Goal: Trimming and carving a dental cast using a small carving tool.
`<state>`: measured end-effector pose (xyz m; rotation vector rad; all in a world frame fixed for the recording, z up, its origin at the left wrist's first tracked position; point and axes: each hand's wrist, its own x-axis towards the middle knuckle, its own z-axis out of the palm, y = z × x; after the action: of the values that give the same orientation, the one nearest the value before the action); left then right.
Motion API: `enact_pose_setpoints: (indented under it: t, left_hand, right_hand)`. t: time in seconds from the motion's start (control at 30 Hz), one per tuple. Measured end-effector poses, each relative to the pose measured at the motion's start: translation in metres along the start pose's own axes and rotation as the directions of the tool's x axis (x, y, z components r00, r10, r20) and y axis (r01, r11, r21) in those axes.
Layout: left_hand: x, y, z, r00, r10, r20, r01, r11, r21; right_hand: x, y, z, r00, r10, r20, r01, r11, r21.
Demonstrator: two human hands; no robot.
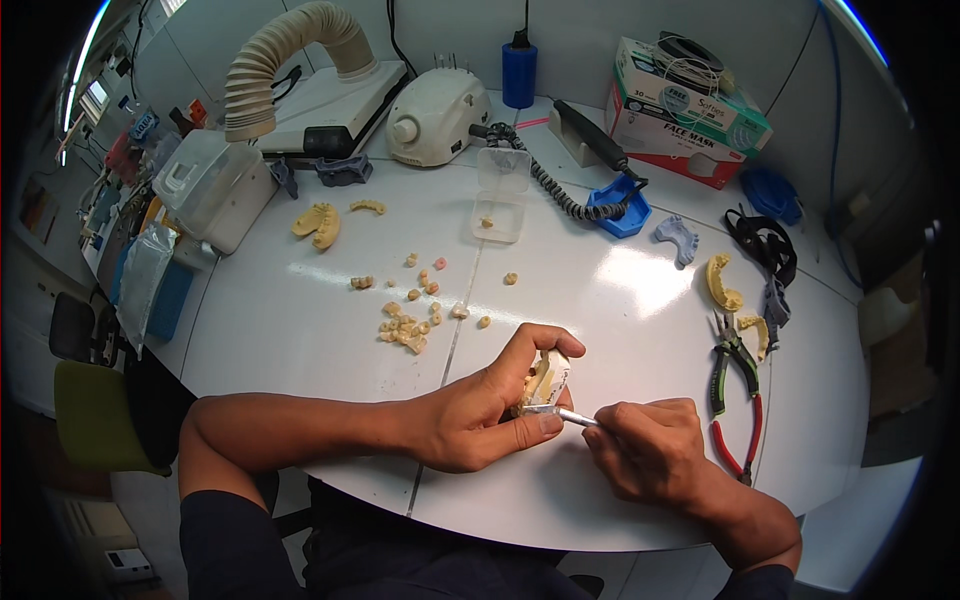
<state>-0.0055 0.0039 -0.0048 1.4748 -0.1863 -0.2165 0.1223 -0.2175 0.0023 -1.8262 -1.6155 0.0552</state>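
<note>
Your left hand (470,415) has the cream dental model (545,380) pinched between thumb below and curled fingers above, just over the near edge of the white table (300,320), so the model sits right in front of you, slightly right of centre. Your right hand (650,450) is closed around a thin metal hand tool (575,417), fingers bunched tight near its front end. The tool's long axis runs nearly level, from your right hand leftward and a touch upward, and its tip meets the lower edge of the model beside your left thumb. So the model lies directly left of your right fingertips, touching the tool, and both hands are almost together. Beyond them on the table a scatter of small cream tooth pieces (410,315) lies well apart from your hands, with a clear plastic box (500,195) further back. To your right lie red-and-green-handled pliers (735,390) and more yellowish casts (722,283). At the rear stand a white micromotor control unit (435,115) with its coiled cable, a ribbed suction hose (280,60), a blue holder (618,205) and a carton of face masks (690,115). The room is a crowded lab bench against a pale wall.
</note>
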Motion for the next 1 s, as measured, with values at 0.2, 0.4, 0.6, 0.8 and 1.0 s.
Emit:
enact_pose_setpoints:
  t: [0.2, 0.4, 0.6, 0.8, 1.0]
  left_hand:
    - [-0.0001, -0.0001, 0.0004, 1.000, -0.030, 0.006, 0.030, 0.999, -0.035]
    - [0.0010, -0.0030, 0.0025, 0.999, -0.021, -0.029, 0.021, 1.000, -0.005]
    - [0.0007, -0.0002, 0.0032, 0.996, -0.065, -0.056, 0.066, 0.998, 0.024]
    - [0.0006, -0.0006, 0.0041, 0.999, -0.001, -0.052, 0.002, 0.999, 0.032]
    - [0.0011, -0.0030, 0.0009, 1.000, -0.003, -0.010, 0.003, 0.999, 0.054]
  right_hand:
    - [-0.0005, 0.0015, 0.0003, 1.000, -0.001, -0.013, 0.001, 1.000, -0.004]
    - [0.0000, 0.0003, 0.0006, 1.000, 0.014, -0.026, -0.014, 1.000, -0.011]
    - [0.0000, 0.0001, -0.0010, 0.999, 0.023, -0.031, -0.024, 1.000, -0.020]
    - [-0.0006, 0.0005, 0.0001, 1.000, 0.011, -0.019, -0.011, 1.000, 0.004]
    - [-0.0007, 0.0010, 0.0013, 1.000, 0.015, -0.019, -0.015, 1.000, 0.007]
